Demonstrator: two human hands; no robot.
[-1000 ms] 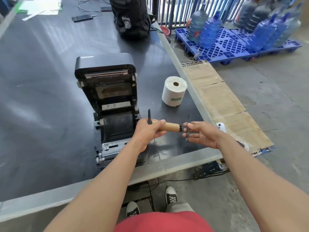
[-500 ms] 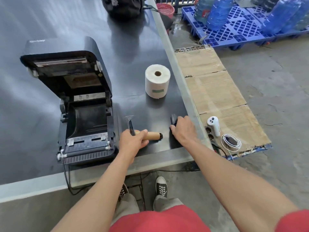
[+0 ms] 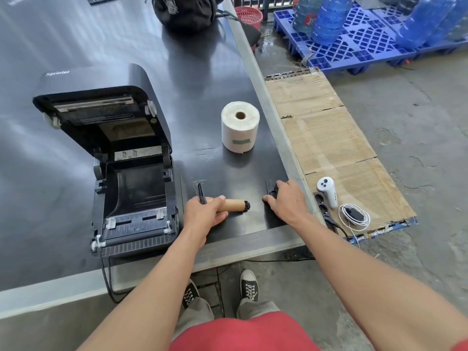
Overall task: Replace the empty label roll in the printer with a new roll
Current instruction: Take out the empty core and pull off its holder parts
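Observation:
The black label printer (image 3: pixel 131 188) stands on the dark table with its lid up and its roll bay bare. Right of it, my left hand (image 3: pixel 202 215) grips the empty brown cardboard core (image 3: pixel 234 205), which still sits on its black spindle with one black end guide (image 3: pixel 200 193) sticking up by my knuckles. My right hand (image 3: pixel 286 201) lies flat on the table near the right edge, over the other black end guide (image 3: pixel 270 187). The new white label roll (image 3: pixel 240 126) stands on end farther back, taped with a green strip.
The table's metal edge (image 3: pixel 278 117) runs along the right and front. A black backpack (image 3: pixel 186 11) sits at the far end. On the floor lie cardboard sheets (image 3: pixel 329 138), a white controller (image 3: pixel 328 190), a power strip (image 3: pixel 323 206), a coiled white cable and blue pallets with water bottles.
A second ago both hands held the core in the air, pulling an end guide off. The right hand has since brought that guide down to the table; the left lowered the core.

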